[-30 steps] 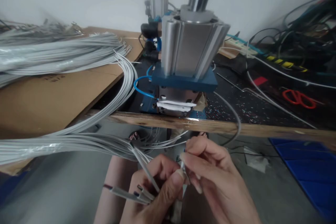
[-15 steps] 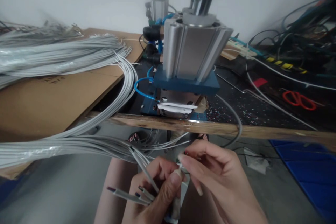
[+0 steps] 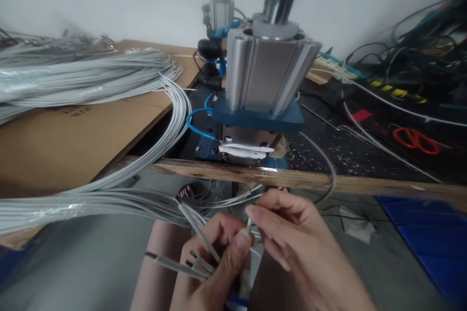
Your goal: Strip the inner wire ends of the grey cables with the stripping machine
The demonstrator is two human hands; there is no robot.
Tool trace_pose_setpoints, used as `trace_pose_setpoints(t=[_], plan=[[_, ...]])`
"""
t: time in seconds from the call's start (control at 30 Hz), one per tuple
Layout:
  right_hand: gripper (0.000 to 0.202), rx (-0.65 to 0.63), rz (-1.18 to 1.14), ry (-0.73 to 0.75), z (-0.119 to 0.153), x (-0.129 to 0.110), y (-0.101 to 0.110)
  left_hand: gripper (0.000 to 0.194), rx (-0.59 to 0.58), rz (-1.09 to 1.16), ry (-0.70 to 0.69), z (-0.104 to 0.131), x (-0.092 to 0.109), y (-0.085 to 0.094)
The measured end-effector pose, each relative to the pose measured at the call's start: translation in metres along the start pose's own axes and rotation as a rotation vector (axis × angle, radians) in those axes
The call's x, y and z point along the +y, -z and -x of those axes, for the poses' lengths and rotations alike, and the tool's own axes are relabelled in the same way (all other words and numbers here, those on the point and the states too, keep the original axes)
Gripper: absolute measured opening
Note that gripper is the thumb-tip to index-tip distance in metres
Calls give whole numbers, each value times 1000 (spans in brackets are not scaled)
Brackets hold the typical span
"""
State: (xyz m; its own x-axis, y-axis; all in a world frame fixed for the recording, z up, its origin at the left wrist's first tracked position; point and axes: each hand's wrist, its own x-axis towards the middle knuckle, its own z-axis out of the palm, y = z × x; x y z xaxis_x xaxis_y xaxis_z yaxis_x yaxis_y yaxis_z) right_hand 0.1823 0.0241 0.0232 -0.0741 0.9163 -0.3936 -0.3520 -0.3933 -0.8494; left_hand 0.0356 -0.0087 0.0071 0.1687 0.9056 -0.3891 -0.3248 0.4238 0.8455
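Note:
Several grey cables (image 3: 195, 221) with stripped ends pass through my left hand (image 3: 222, 260), which is closed around them above the lap. Dark inner wires show at some of their tips on the left. Between thumb and forefinger, the left hand also pinches one cable whose end points up toward the other hand. My right hand (image 3: 295, 235) is closed, its thumb and forefinger pinching the whitish tip of that cable (image 3: 249, 222). The fingers cover most of the tip, so the inner wires there are hidden.
A pneumatic press (image 3: 270, 68) stands at the bench edge (image 3: 233, 172). Bundles of grey cable (image 3: 87, 77) lie on cardboard (image 3: 73, 146) at left, and another bundle (image 3: 91, 209) hangs below. Red-handled scissors (image 3: 416, 140) and wire scraps lie right. A blue sheet (image 3: 419, 243) is on the floor.
The right hand has shifted slightly up and left, its fingers still at the cable tip. The left hand keeps its hold, and its cable ends have tilted a little.

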Motion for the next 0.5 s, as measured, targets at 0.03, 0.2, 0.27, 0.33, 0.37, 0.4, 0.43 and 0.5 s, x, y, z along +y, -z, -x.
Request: trace_pose_setpoints(t=[0.03, 0.2, 0.27, 0.33, 0.37, 0.4, 0.43, 0.5], plan=[[22, 39, -25, 13, 2, 8, -4, 45, 7, 13, 2, -1, 1, -1], [35, 120, 25, 122, 9, 16, -8, 47, -33, -69, 34, -3, 3, -1], [37, 156, 16, 182, 9, 8, -8, 48, -48, -159, -34, -4, 3, 0], [36, 205, 1, 225, 6, 2, -12, 50, -42, -221, -115, -5, 3, 2], [35, 218, -2, 237, 5, 0, -14, 51, -30, -222, -132, -7, 3, 2], [33, 214, -2, 240, 3, 0, -18, 51, -15, -206, -140, -8, 2, 3], [31, 193, -3, 242, 2, 2, -21, 49, -2, -176, -140, -10, 2, 3], [25, 138, -46, 230, -1, 9, -25, 46, 3, -109, -138, -13, 1, 3]])
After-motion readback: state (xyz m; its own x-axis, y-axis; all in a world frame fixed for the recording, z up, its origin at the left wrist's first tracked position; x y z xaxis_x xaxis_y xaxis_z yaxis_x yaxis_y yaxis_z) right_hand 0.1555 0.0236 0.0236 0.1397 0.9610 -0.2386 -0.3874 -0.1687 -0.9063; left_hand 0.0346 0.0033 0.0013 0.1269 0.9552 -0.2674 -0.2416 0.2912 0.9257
